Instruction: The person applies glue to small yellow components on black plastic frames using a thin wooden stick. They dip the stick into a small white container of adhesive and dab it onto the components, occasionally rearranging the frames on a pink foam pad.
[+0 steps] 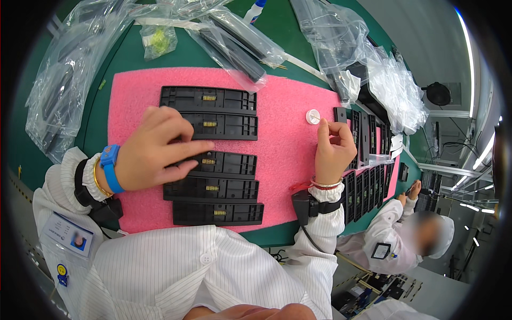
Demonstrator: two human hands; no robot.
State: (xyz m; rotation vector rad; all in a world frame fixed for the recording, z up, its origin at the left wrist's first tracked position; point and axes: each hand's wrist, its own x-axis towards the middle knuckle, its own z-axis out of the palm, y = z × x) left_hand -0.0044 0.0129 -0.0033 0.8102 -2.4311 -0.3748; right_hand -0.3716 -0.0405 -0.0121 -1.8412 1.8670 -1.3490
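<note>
1. Green worktop (290, 234) is covered in its middle by a pink mat (282, 186); clock directions are read from the centre of the view.
2. On the mat, toward 9 o'clock, five black panels (226, 165) are laid lengthwise, one above another. Near its middle, each is marked by a small yellowish patch (220, 213).
3. Over the panels, toward 9 o'clock, the left grip (152, 146) is held palm down and part open: the index finger is stretched along the third panel's upper edge, the thumb is kept apart from it, and the rest are bent. Whether that panel is touched cannot be told; nothing is seen held.
4. Toward 3 o'clock, the right grip (336, 149) is closed to a pinch, and a thin stick (319, 120) appears to be held in it, its far end at a white dish (312, 114) toward 2 o'clock.
5. Beyond the right grip, around 3 o'clock, more black parts (349, 197) are set in rows.
6. Clear bags (392, 88) are heaped at 2 o'clock, others at 10; a bottle (255, 12) is seen at 12.
7. At 4 o'clock, another person (381, 234) in white is seated alongside.
</note>
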